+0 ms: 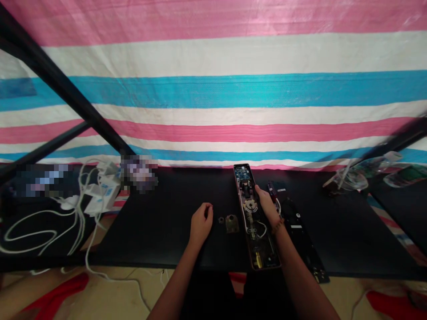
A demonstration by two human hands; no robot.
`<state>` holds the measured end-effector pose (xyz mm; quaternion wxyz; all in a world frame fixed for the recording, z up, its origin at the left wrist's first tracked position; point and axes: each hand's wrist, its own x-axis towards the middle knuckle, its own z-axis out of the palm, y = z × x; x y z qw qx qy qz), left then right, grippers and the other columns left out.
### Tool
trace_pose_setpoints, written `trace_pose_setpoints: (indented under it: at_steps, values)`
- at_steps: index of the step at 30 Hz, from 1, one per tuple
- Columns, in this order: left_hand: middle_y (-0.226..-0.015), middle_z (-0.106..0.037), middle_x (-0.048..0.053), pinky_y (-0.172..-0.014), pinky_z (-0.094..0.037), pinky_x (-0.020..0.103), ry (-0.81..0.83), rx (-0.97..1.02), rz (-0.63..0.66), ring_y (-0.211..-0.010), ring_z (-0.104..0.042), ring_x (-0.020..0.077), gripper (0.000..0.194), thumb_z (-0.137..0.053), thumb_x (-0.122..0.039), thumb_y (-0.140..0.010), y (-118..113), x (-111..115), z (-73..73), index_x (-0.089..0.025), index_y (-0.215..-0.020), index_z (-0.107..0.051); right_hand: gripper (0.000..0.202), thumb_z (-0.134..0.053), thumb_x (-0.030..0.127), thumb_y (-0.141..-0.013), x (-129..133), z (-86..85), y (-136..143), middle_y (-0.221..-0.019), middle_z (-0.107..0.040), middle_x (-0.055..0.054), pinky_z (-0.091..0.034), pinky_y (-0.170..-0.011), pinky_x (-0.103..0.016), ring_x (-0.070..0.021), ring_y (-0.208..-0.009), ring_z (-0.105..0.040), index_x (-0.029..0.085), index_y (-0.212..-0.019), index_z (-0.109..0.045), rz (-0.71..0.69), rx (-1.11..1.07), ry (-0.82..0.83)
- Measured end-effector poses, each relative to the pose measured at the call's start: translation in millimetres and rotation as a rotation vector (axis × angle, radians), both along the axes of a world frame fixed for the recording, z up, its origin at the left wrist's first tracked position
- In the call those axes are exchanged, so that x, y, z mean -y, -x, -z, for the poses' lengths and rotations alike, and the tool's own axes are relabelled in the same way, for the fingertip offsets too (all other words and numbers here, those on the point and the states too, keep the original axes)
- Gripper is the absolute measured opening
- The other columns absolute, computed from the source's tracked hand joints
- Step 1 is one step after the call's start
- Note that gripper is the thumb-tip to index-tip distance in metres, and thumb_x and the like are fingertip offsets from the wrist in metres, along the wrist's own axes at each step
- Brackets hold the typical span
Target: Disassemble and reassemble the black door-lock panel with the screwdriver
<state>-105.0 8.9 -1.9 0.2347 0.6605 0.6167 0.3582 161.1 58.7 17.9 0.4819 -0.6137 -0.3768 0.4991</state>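
Note:
A long, narrow open housing (247,195), like a smart door lock panel, lies on the black table. Inside it are a blue circuit board (244,172), a round metal part (250,206), white wires and a brass-coloured piece (257,260). My right hand (266,205) grips the housing's right edge, thumb toward the inside. To the left, my left hand (201,220) rests on the table with its fingers curled in, and nothing shows in it. Between that hand and the housing lie a squarish metal plate (232,223) and a small nut-like part (221,220).
Right of the housing lie a long black panel (302,235) and a dark red screwdriver-like tool (271,190). Clear plastic containers (355,178) stand at the back right. White cables (78,218) and a white power strip (102,198) crowd the left. A striped sheet (213,93) hangs behind.

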Motion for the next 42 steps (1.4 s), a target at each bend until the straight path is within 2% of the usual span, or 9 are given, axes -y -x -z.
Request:
trace_pose_setpoints:
  at_steps: [13, 21, 33, 38, 42]
  values:
    - [-0.087, -0.07, 0.003, -0.075, -0.049, 0.03, -0.003, 0.021, -0.011, -0.079, -0.067, 0.0198, 0.023, -0.046, -0.036, -0.097, 1, -3, 4.0, -0.021, -0.096, -0.064, 0.065, -0.056, 0.084, -0.066, -16, 16.6, -6, -0.056, -0.061, -0.001, -0.043, -0.061, -0.033, -0.0181, -0.057, -0.051, 0.019, -0.063, -0.061, -0.077, 0.065, 0.055]
    - [-0.089, -0.07, 0.004, -0.077, -0.05, 0.032, -0.014, 0.017, -0.02, -0.082, -0.068, 0.0208, 0.024, -0.045, -0.036, -0.097, 1, -2, 5.3, -0.021, -0.096, -0.064, 0.062, -0.057, 0.078, -0.066, -25, 20.6, -9, -0.066, -0.068, -0.005, -0.044, -0.077, -0.034, -0.0225, -0.074, -0.058, 0.017, -0.067, -0.066, -0.082, 0.088, 0.062]
    - [-0.09, -0.071, 0.005, -0.078, -0.051, 0.034, -0.003, 0.016, -0.004, -0.082, -0.068, 0.0222, 0.024, -0.045, -0.037, -0.096, 2, -3, 0.4, -0.021, -0.096, -0.064, 0.066, -0.056, 0.08, -0.068, -21, 13.0, -5, -0.066, -0.068, -0.003, -0.045, -0.08, -0.035, -0.0218, -0.074, -0.058, 0.015, -0.071, -0.069, -0.106, 0.057, 0.026]
    - [-0.09, -0.072, 0.006, -0.079, -0.052, 0.035, 0.001, 0.032, -0.008, -0.084, -0.069, 0.023, 0.025, -0.045, -0.037, -0.096, 2, -3, 1.2, -0.021, -0.097, -0.064, 0.066, -0.06, 0.083, -0.063, -14, 10.2, -4, -0.059, -0.063, -0.001, -0.045, -0.075, -0.035, -0.0201, -0.067, -0.056, 0.018, -0.062, -0.063, -0.05, 0.043, 0.021]
    - [-0.09, -0.072, 0.006, -0.08, -0.053, 0.035, -0.008, 0.035, -0.013, -0.084, -0.069, 0.0228, 0.024, -0.046, -0.036, -0.095, 2, -3, 0.7, -0.021, -0.096, -0.064, 0.068, -0.062, 0.085, -0.06, -3, 2.6, 0, -0.066, -0.069, -0.004, -0.047, -0.075, -0.035, -0.0224, -0.071, -0.059, 0.018, -0.066, -0.065, -0.023, 0.002, -0.01]
